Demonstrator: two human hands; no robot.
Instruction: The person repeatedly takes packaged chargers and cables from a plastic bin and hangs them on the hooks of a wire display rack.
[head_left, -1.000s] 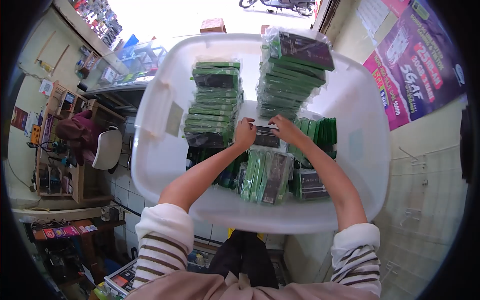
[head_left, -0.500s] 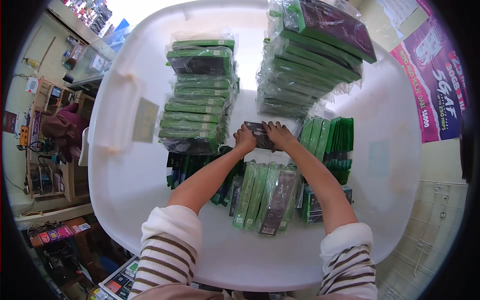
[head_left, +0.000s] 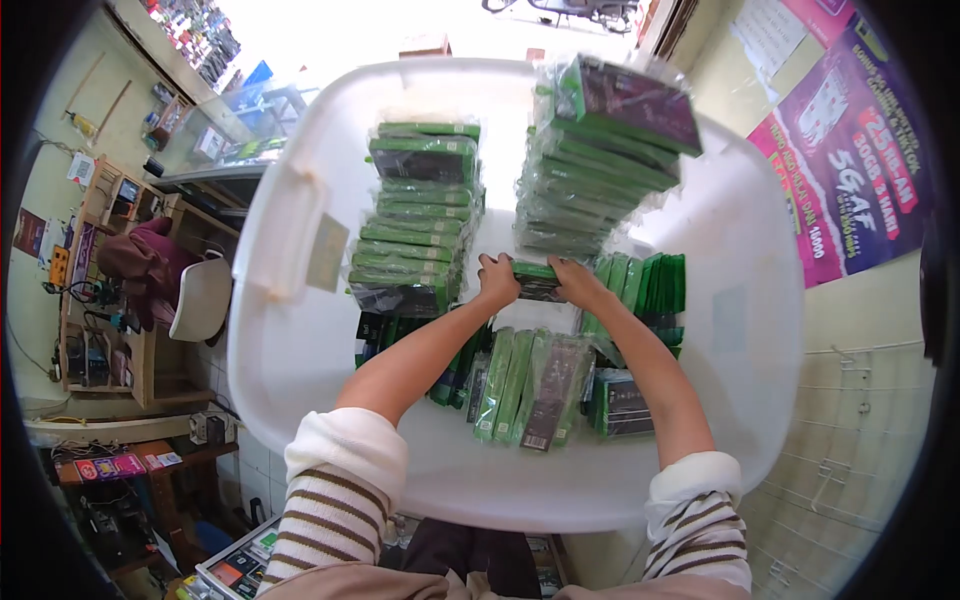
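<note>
Our curled left hand (head_left: 498, 284) and right hand (head_left: 583, 284) grip a green-black box (head_left: 538, 281) endwise, length paralleling the tub's near edge (head_left: 560, 513).

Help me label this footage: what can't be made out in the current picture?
All in the head view:
Held item: its ends, covered by the left hand and right hand; whether it is one box or several is too small to tell.
Lower-right box: right end, behind the right forearm.
Tall stack: exact count, blurred by clear wrap.
Motorbike: upper part, cut off by the top edge.
</note>
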